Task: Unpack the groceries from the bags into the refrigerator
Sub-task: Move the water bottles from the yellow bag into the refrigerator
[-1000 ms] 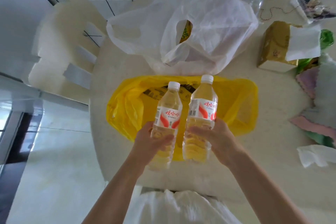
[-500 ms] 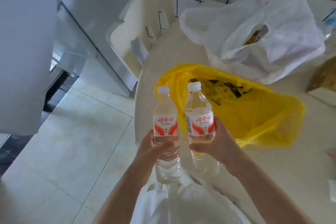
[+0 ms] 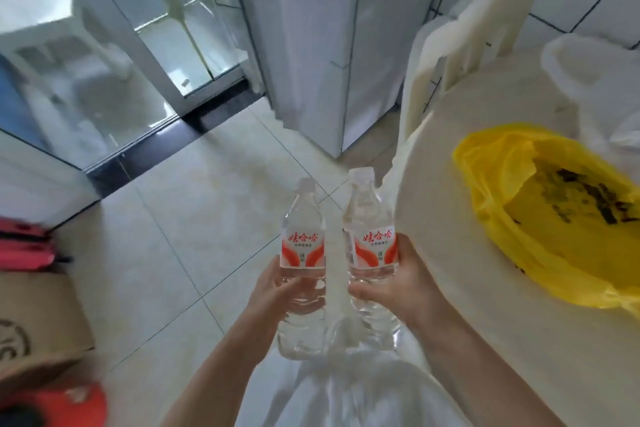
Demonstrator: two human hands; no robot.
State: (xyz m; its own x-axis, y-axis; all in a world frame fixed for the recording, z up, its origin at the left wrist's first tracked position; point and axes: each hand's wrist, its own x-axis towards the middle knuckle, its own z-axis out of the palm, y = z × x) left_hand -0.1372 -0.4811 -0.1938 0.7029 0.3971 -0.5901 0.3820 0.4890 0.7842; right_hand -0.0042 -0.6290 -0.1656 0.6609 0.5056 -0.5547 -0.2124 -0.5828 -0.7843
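My left hand (image 3: 268,295) grips a clear water bottle (image 3: 303,250) with a red-and-white label, held upright over the floor. My right hand (image 3: 405,282) grips a second, matching water bottle (image 3: 372,236) beside it; the two bottles stand a little apart. The yellow plastic bag (image 3: 540,218) lies open on the round table (image 3: 450,156) to my right, and the white plastic bag (image 3: 595,80) sits behind it at the frame edge. A tall white refrigerator (image 3: 311,28) stands ahead, its door closed.
A white plastic chair (image 3: 460,35) stands between the refrigerator and the table. Glass sliding doors (image 3: 114,55) with a dark floor track run along the left. A cardboard box (image 3: 38,322) and red items (image 3: 20,246) sit on the tiled floor (image 3: 194,204) at lower left.
The view has swung left, away from the table toward the refrigerator and glass doors. Both bottles, still in my hands, have moved off the table and now hang over the floor.
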